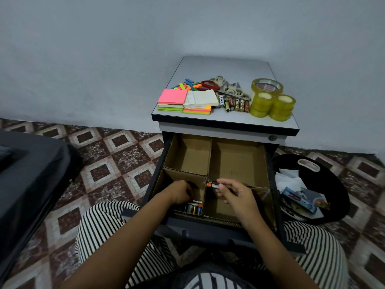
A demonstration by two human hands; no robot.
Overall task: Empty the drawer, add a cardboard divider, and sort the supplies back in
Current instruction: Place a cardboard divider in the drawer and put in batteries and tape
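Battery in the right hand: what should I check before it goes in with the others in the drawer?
1. Grip: right hand pinches the battery. Ok.
2. Divider stands upright in the drawer. Ok.
3. Target: sorted batteries lie in the near left compartment. Ok.
4. Clear drop path: left hand sits in that compartment. Not ok.
5. Left hand empty: fingers curled, palm hidden. Cannot tell.
6. Cabinet top cleared: loose batteries lie there. Not ok.

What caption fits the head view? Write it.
Right hand holds a battery above the cardboard divider; left hand is in the near-left compartment.
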